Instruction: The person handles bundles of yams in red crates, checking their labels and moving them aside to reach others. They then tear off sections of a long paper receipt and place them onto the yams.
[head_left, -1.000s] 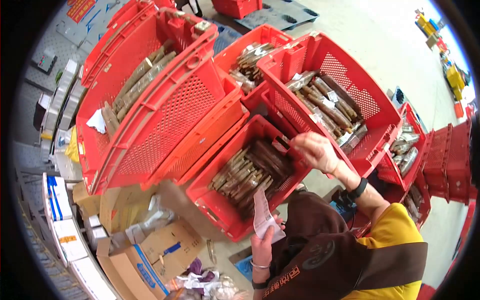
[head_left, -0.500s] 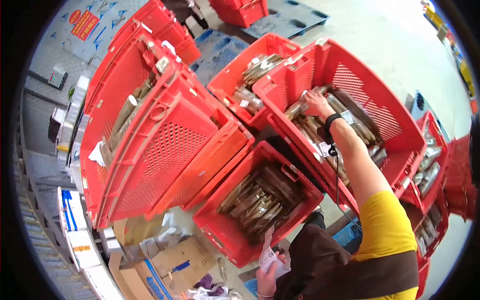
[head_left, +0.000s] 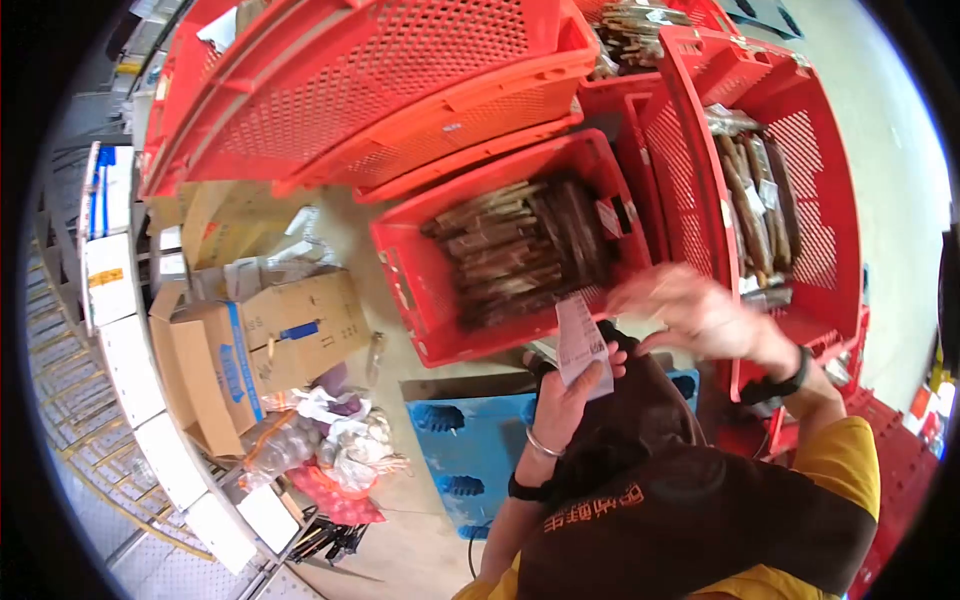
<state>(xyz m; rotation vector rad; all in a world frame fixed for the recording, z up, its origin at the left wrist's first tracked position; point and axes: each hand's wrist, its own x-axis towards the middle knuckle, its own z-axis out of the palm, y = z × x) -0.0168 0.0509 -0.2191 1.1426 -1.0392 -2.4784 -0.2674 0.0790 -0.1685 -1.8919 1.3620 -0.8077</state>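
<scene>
Our left hand (head_left: 563, 402) pinches a printed slip (head_left: 582, 342) between thumb and fingers; the near crate (head_left: 405, 285), with brown sticks (head_left: 500, 245) in rows inside, lies at eleven o'clock from it. Our right hand (head_left: 692, 310), at two o'clock from the left, is blurred: we cannot tell how its fingers stand. At one o'clock from that hand sits the second crate (head_left: 690, 190), holding sticks too.
</scene>
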